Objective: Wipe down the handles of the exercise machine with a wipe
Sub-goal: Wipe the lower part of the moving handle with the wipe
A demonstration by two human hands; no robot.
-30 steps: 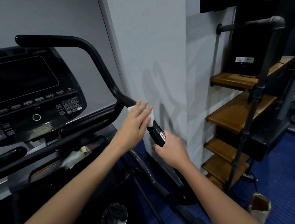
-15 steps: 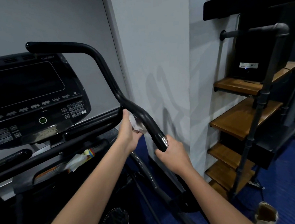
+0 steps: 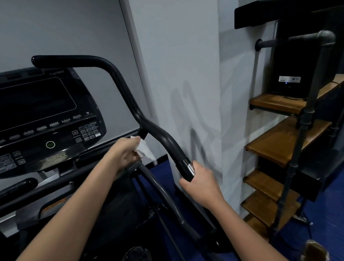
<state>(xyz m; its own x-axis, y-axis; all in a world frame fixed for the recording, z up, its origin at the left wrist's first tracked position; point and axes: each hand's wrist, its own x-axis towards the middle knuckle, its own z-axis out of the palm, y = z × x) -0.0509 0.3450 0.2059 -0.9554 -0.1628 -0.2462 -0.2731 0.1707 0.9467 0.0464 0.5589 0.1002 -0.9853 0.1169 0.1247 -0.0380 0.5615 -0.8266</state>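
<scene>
A single head-worn wide-angle camera looks forward and down, close over the person's forearms, facing the black curved machine handle (image 3: pixel 126 96), with the wooden pipe-framed shelves (image 3: pixel 282 145) at the right edge.

Console (image 3: pixel 38 120) of exercise machine carried small brand mark near top edge, right of vents; letters too blurred to read. Keypad (image 3: pixel 87 131) at console's right showed rows of buttons, digits illegible. Black box (image 3: pixel 294 65) on wooden shelf (image 3: pixel 274 104) bore white label (image 3: pixel 289 79) with dark print, too small to read. No other text legible.
</scene>
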